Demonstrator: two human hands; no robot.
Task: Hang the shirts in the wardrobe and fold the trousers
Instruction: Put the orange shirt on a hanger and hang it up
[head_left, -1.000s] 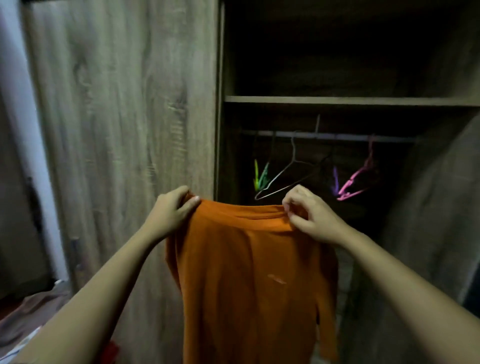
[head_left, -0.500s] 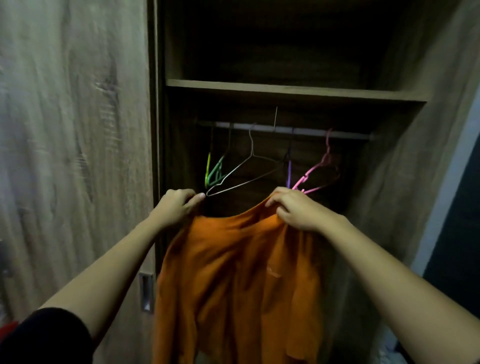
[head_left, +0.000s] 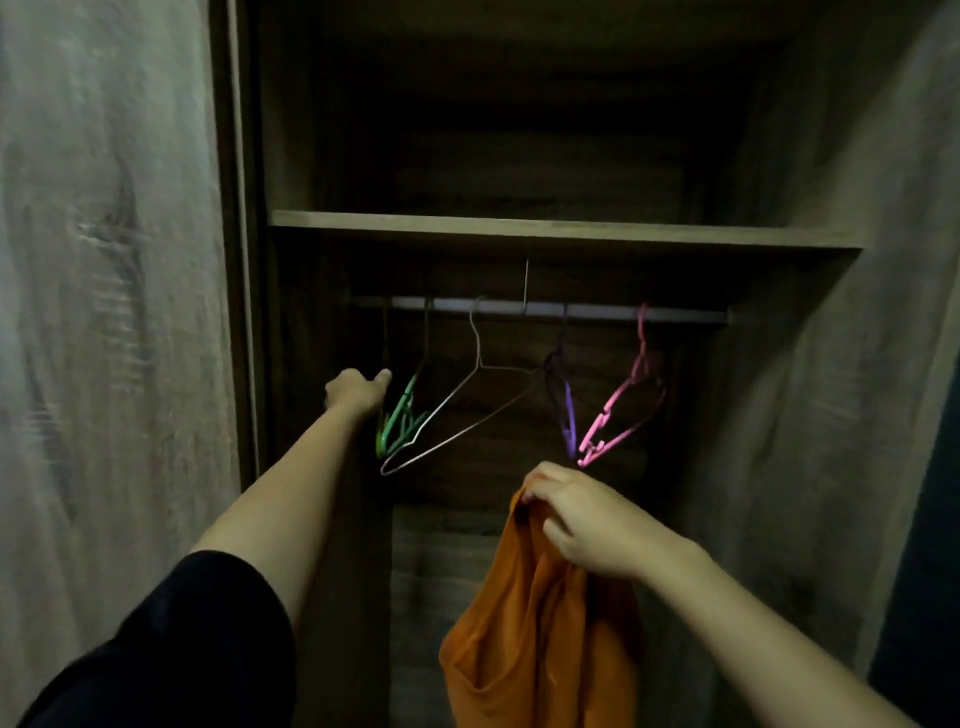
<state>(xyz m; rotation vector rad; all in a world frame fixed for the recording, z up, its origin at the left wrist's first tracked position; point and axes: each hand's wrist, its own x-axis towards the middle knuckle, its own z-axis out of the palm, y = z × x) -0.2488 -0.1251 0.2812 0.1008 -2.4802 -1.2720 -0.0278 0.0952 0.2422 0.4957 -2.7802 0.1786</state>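
Note:
An orange shirt (head_left: 524, 644) hangs bunched from my right hand (head_left: 587, 525), which grips its top edge in front of the open wardrobe. My left hand (head_left: 356, 391) is stretched into the wardrobe at the left end of the rail (head_left: 540, 307), fingers extended and just beside the green hangers (head_left: 400, 423); whether it touches one is unclear. On the rail also hang a thin wire hanger (head_left: 467, 410), a purple hanger (head_left: 566, 410) and a pink hanger (head_left: 621, 410).
A wooden shelf (head_left: 561, 231) runs just above the rail. The closed wardrobe door (head_left: 114, 312) fills the left side and the wardrobe's side wall (head_left: 852, 415) the right. The space under the hangers is dark.
My left hand has let go of the shirt and reached up to the green hangers. The shirt now hangs bunched from my right hand alone, lower and further right.

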